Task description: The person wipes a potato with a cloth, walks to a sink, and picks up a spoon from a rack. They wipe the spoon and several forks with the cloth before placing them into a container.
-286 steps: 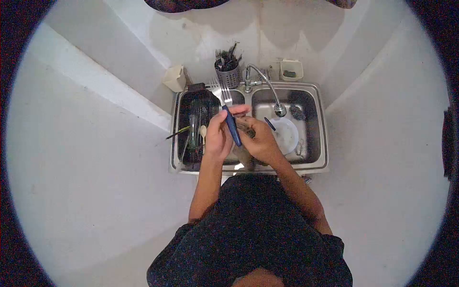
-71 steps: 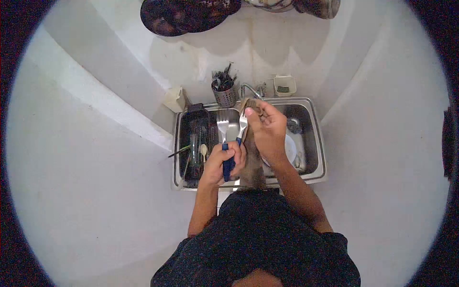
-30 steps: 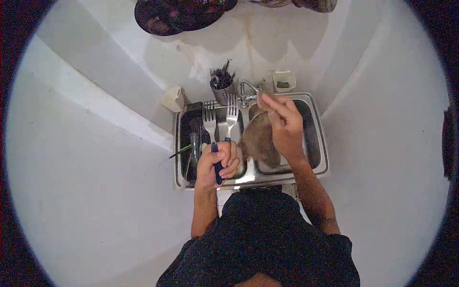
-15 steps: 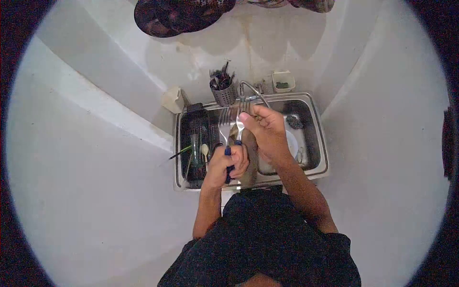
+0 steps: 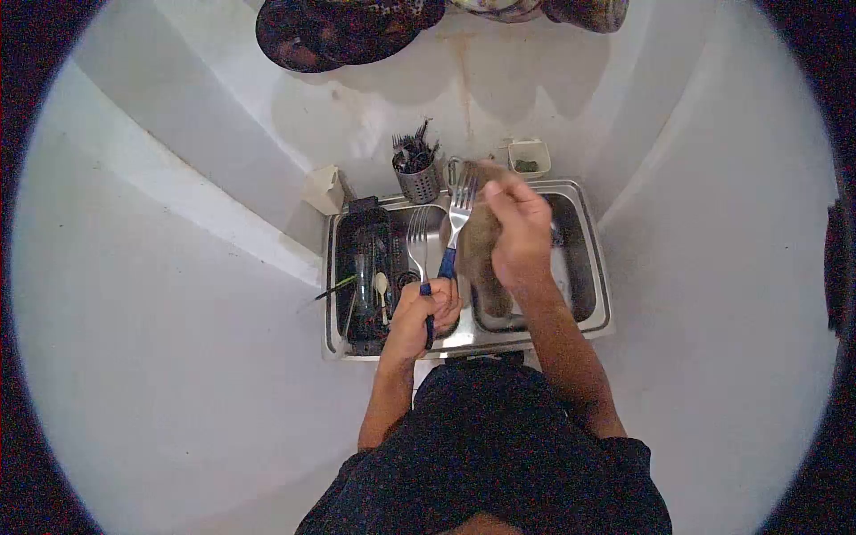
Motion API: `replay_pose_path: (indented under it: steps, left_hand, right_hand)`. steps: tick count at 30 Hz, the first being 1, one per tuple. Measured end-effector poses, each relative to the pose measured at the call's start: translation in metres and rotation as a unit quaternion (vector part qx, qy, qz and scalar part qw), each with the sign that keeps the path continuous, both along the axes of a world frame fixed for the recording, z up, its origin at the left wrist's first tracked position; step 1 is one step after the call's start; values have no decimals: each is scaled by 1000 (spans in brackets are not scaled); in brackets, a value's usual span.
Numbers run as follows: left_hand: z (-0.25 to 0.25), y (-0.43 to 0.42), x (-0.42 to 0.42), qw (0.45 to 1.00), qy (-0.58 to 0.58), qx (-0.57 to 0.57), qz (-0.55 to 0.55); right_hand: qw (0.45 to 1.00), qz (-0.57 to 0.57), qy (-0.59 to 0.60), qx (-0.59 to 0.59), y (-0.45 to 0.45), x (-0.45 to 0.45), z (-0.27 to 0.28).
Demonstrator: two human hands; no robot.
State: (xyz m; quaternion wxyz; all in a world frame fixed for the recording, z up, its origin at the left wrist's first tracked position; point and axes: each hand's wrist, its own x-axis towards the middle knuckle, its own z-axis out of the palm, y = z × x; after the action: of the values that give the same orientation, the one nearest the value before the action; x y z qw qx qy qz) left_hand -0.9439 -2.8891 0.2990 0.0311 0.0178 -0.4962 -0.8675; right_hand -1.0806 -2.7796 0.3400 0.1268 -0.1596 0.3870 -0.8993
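Two blue-handled forks are in my left hand [image 5: 421, 316], its fingers wrapped round the handles. The left fork [image 5: 417, 245] stands tines up, and the right fork [image 5: 459, 214] leans toward my right hand [image 5: 522, 227]. A brown cloth [image 5: 484, 254], blurred by motion, hangs from the closed fingers of that hand, just right of the right fork's tines. Both hands are over the double sink [image 5: 459, 334].
A black rack [image 5: 367, 334] with a pale spoon [image 5: 382, 285] fills the left basin. Behind the sink stand a perforated cutlery holder [image 5: 417, 185], a white container [image 5: 324, 190] and a small white tub [image 5: 530, 159]. Dark pans [image 5: 348, 36] hang above.
Since half a second ago, my right hand has moved slightly up and right with the cloth, off the right fork's tines. Earlier both hands were closer together. The forks remain in my left hand.
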Motion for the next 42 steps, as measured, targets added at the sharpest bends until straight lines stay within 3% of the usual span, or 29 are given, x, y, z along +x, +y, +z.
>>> replay_pose_path:
  steps: [4, 5, 7, 10, 13, 16, 19, 22, 25, 26, 29, 33, 35, 37, 39, 42]
  left_hand:
    - [-3, -6, 2, 999, -16, 21, 36]
    - [-6, -7, 3, 998, -25, 27, 46]
    - [-9, -5, 0, 998, 11, 30, 46]
    - [-1, -5, -3, 998, 49, 19, 25]
    - [5, -5, -3, 996, 62, 22, 57]
    - [4, -9, -4, 992, 70, 48, 88]
    - [11, -11, -1, 992, 87, 54, 69]
    - [12, -16, 0, 992, 101, 74, 22]
    - [11, -13, 2, 997, 62, -33, 14]
    - [11, -14, 4, 996, 39, -80, 8]
    - [15, -19, 5, 975, -24, -221, -10]
    - [12, -29, 11, 961, 20, -262, 87]
    - [21, -27, 9, 976, 30, -160, 143]
    - [21, -32, 6, 971, -15, -88, 222]
    - [24, -27, -9, 961, 11, -64, 267]
    - [35, -19, -16, 959, 17, -33, 279]
  right_hand:
    - [993, -2, 41, -113, 24, -4, 30]
    - [989, -50, 137, -6, 28, -2, 33]
    - [914, -141, 318, 207, 39, 5, 32]
    - [776, -115, 541, 302, 22, 6, 4]
    - [744, -23, 545, 386, 18, 32, -11]
    - [766, -6, 558, 319, 20, 30, -32]
    - [751, -71, 554, 352, 24, 24, -35]
    - [934, -2, 294, 201, 9, 30, -33]
    - [973, 135, 74, 170, 1, 44, -23]
    - [963, 93, 131, 218, -4, 41, -32]
    - [946, 85, 124, 286, -6, 32, -39]
    - [970, 88, 97, 207, 3, 31, -15]
    - [979, 65, 101, 165, 2, 30, -15]
    - [963, 94, 114, 224, 2, 31, -13]
    - [938, 123, 127, 299, 1, 35, -4]
    - [919, 70, 240, 306, -9, 40, -18]
